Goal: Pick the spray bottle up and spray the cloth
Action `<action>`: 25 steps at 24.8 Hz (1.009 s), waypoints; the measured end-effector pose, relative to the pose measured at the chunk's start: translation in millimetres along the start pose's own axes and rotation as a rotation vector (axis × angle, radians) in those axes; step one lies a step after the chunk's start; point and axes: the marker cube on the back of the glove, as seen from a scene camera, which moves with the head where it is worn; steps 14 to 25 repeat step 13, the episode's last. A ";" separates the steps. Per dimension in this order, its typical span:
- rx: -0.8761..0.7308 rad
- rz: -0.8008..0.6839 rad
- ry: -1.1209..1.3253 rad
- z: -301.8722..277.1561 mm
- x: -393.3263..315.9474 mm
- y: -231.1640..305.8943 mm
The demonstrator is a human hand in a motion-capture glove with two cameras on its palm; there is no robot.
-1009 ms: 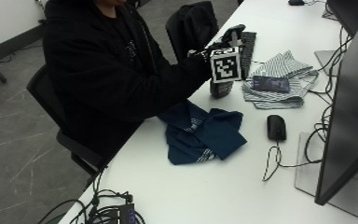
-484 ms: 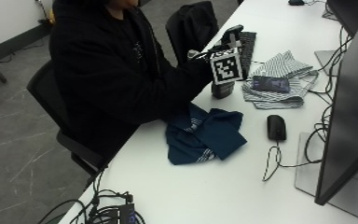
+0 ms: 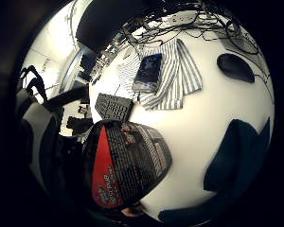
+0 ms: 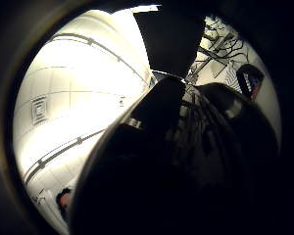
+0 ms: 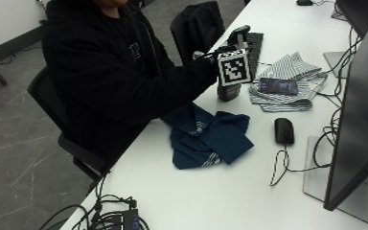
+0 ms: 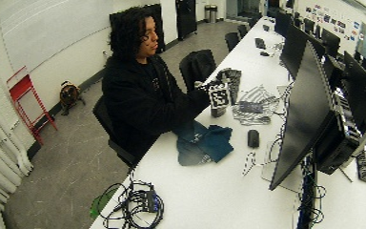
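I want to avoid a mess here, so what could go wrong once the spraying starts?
The spray bottle, gripped by the right hand, stands nearer the phone on the striped cloth than the blue cloth, so mist might wet the phone. The mouse and keyboard nearby could catch overspray too.

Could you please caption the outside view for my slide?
Gloved right hand holds a spray bottle above the table, beside a dark blue cloth.

the table [image 5: 190, 191] is smooth, white and faintly glossy. on it, a dark blue cloth [image 5: 208, 139] lies soft and matt; the bottle [image 3: 125, 161] wears a glossy printed label.
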 end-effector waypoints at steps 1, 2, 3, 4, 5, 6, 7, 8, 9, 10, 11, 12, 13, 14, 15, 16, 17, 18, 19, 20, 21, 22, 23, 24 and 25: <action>-0.017 0.008 -0.002 -1.1 -0.2 1.1; -0.036 0.016 -0.006 -2.7 -0.4 2.4; -0.057 0.023 -0.008 -5.0 -0.1 4.2; -0.081 0.028 -0.005 -8.2 1.0 6.9; -0.105 0.031 0.006 -12.2 2.8 10.4; -0.125 0.031 0.028 -17.0 5.0 14.5; -0.140 0.030 0.061 -22.5 7.3 19.1; -0.151 0.026 0.103 -28.5 9.4 24.0; -0.160 0.023 0.148 -34.9 11.0 29.3; -0.169 0.020 0.190 -41.3 12.0 34.8; -0.178 0.019 0.225 -47.4 12.5 39.9; -0.188 0.019 0.249 -52.4 12.8 44.2; -0.194 0.020 0.262 -55.2 12.9 46.7; -0.194 0.020 0.262 -55.2 12.9 46.7; -0.194 0.020 0.262 -55.2 12.9 46.7; -0.194 0.020 0.262 -55.2 12.9 46.7; -0.194 0.020 0.262 -55.2 12.9 46.7; -0.194 0.020 0.262 -55.2 12.9 46.7; -0.194 0.020 0.262 -55.2 12.9 46.7; -0.194 0.020 0.262 -55.2 12.9 46.7; -0.194 0.020 0.262 -55.2 12.9 46.7; -0.194 0.020 0.262 -55.2 12.9 46.7; -0.194 0.020 0.262 -55.2 12.9 46.7; -0.194 0.020 0.262 -55.2 12.9 46.7; -0.194 0.020 0.262 -55.2 12.9 46.7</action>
